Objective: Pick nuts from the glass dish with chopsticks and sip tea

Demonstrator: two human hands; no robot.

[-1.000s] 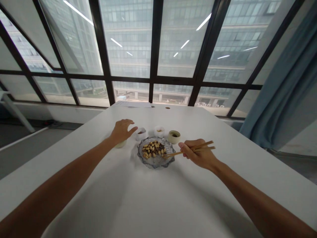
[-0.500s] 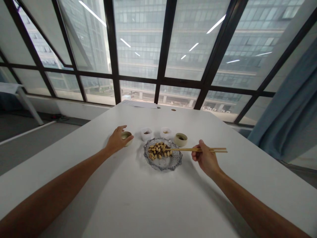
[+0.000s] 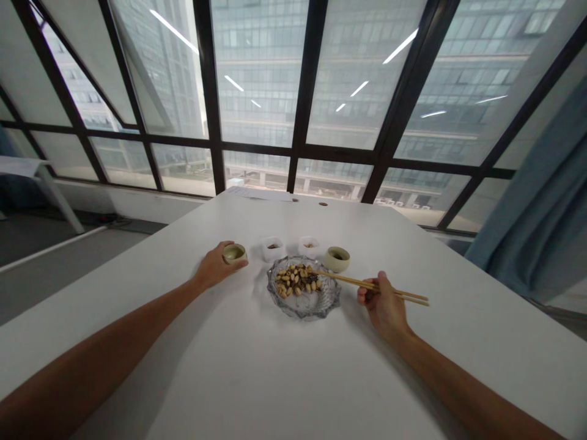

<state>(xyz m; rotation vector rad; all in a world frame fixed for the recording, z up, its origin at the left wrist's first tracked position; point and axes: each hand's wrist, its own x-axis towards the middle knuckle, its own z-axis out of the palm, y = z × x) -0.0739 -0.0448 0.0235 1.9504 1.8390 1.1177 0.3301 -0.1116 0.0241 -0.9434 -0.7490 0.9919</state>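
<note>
My left hand [image 3: 214,264] is closed around the side of a small pale green cup [image 3: 235,253] standing on the table. Nothing can be made out inside the cup. My right hand [image 3: 383,305] grips a pair of wooden chopsticks [image 3: 351,280], whose tips reach the nuts at the dish's upper middle. A clear, scalloped glass dish [image 3: 323,304] holds pistachios [image 3: 291,282] and some small dark pieces, heaped toward its left and back. Whether the tips pinch anything is too small to tell.
Behind the dish stand two small white bowls, the left bowl [image 3: 273,249] with dark bits and the right bowl [image 3: 309,246] with pale bits. A second pale green cup [image 3: 337,260] with dark contents sits at the dish's back right. Paper [image 3: 259,194] lies by the window.
My left hand has gone from loosely spread over the cup to wrapped around its side. The chopsticks have tilted, their rear ends lower, and the tips have shifted slightly right and up.
</note>
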